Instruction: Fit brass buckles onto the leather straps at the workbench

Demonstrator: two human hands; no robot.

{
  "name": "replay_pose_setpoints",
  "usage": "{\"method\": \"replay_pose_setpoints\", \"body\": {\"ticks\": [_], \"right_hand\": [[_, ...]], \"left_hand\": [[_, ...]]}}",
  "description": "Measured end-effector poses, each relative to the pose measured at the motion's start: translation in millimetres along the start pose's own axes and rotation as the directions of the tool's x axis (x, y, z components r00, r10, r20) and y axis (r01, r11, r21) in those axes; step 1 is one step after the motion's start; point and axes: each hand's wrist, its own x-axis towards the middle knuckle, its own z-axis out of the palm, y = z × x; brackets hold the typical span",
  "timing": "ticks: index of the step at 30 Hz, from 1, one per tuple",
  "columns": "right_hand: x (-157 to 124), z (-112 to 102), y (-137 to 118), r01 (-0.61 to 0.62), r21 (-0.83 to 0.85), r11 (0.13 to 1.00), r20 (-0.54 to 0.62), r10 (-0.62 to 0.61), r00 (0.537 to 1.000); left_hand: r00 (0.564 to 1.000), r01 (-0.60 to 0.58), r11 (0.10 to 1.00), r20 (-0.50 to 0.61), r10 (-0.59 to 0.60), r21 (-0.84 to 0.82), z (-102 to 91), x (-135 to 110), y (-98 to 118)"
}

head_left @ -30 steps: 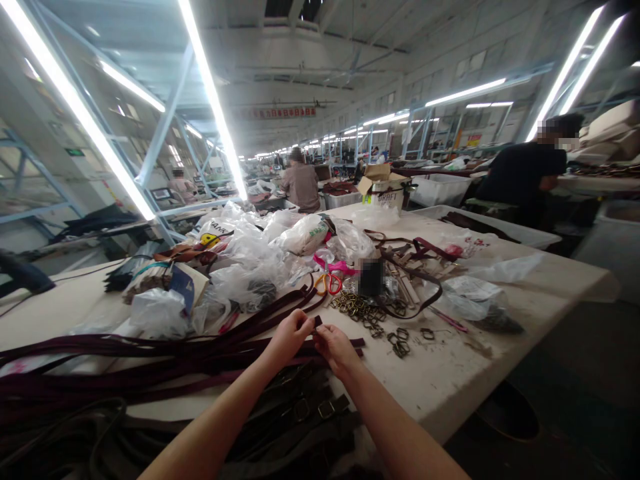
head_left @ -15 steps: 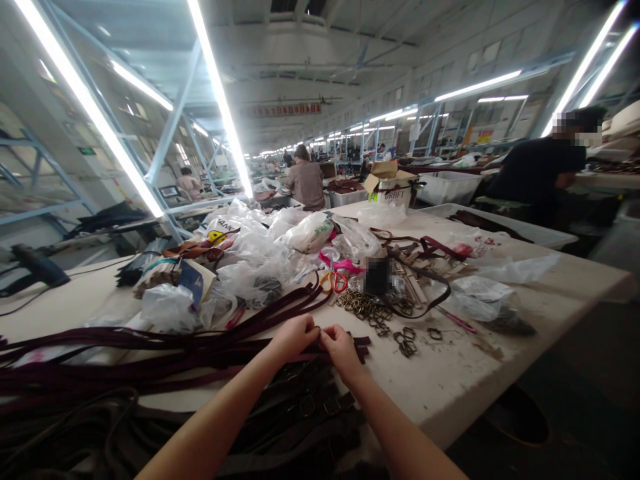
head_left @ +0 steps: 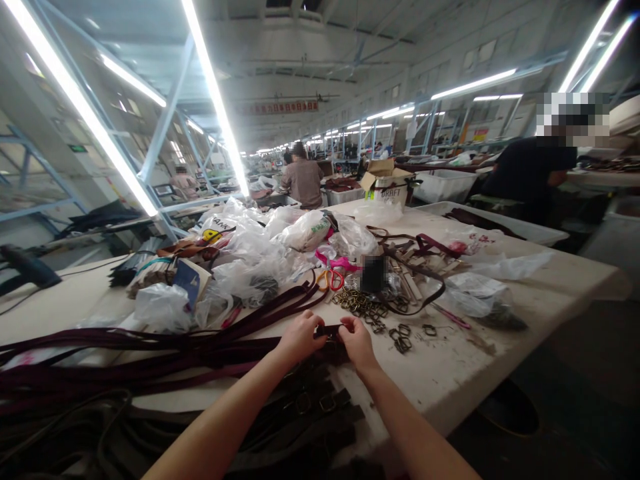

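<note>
The left hand and right hand grip a dark burgundy leather strap narrowly between them, holding it above a pile of long maroon straps, near loose brass buckles on the white table.

Long maroon leather straps block the way left of the left hand, loose brass buckles crowd beyond the right hand, and crumpled white plastic bags bar the far side.

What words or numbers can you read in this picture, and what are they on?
"DRAFT" on the cardboard box
"ANK" on a white plastic bag; the rest is hidden in its folds
Red banner: writing too small to read
Green wall sign: too small to read
Yellow and red sign: too small to read
</note>
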Motion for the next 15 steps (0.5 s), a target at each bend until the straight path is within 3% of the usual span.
{"method": "replay_pose_setpoints", "body": {"ticks": [4, 8, 10, 12, 15], "right_hand": [[6, -26, 9, 0.053, -0.111, 0.992, -0.037, -0.057, 0.998], [7, -50, 22, 0.139, -0.332, 0.933, -0.028, -0.158, 0.987], [7, -57, 28, 0.166, -0.410, 0.897, -0.005, -0.185, 0.983], [7, -59, 31, 0.163, -0.419, 0.893, 0.013, -0.174, 0.985], [6, -57, 26, 0.160, -0.399, 0.903, 0.015, -0.168, 0.986]], "left_hand": [[0.994, 0.049, 0.999, 0.096, -0.049, 0.003, 7.2, 11, -31], [0.952, 0.282, 0.931, 0.056, -0.302, 0.232, -0.8, 14, -79], [0.929, 0.342, 0.891, 0.038, -0.369, 0.297, -2.8, 12, -96], [0.921, 0.351, 0.872, 0.043, -0.388, 0.341, 0.1, 11, -102], [0.935, 0.289, 0.885, 0.088, -0.342, 0.365, 9.6, 15, -93]]}}
